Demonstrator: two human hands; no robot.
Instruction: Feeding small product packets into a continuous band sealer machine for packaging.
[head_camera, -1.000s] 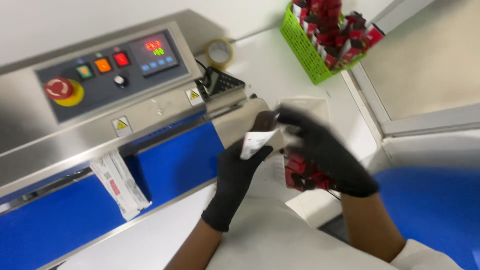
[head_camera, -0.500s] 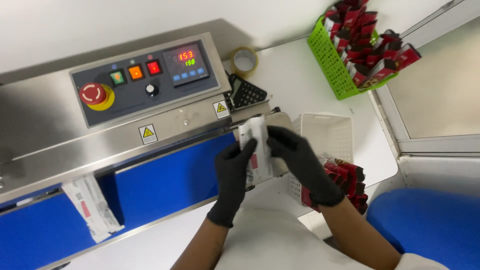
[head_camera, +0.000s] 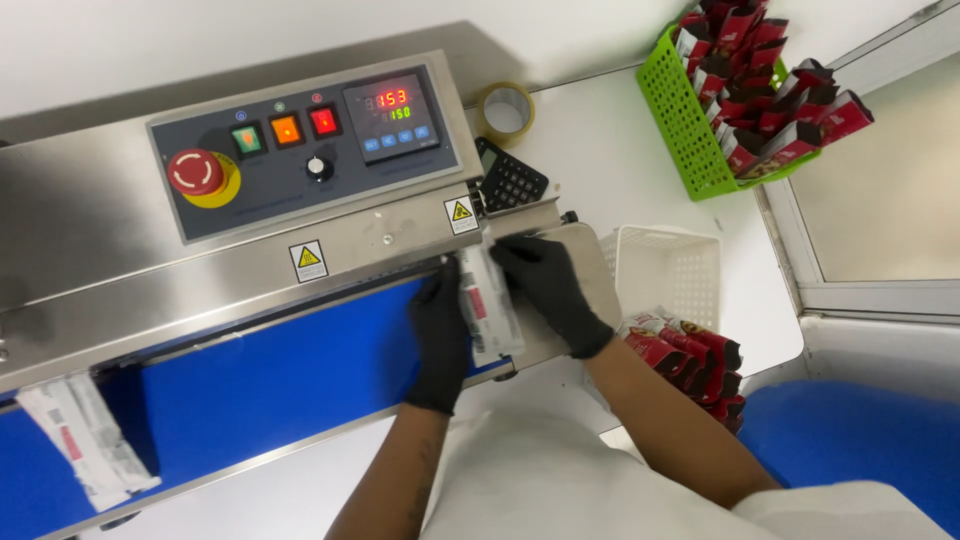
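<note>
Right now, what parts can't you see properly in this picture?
Head view only:
- White sachet with red print: its edges are covered by the black-gloved left hand and right hand.
- Second white sachet: its top is tucked under the steel machine's housing.
- Green plastic basket: cut off by the top edge.

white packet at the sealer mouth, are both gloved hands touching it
Touching. The head view shows the left hand and right hand pressed against either side of the white packet.
</note>
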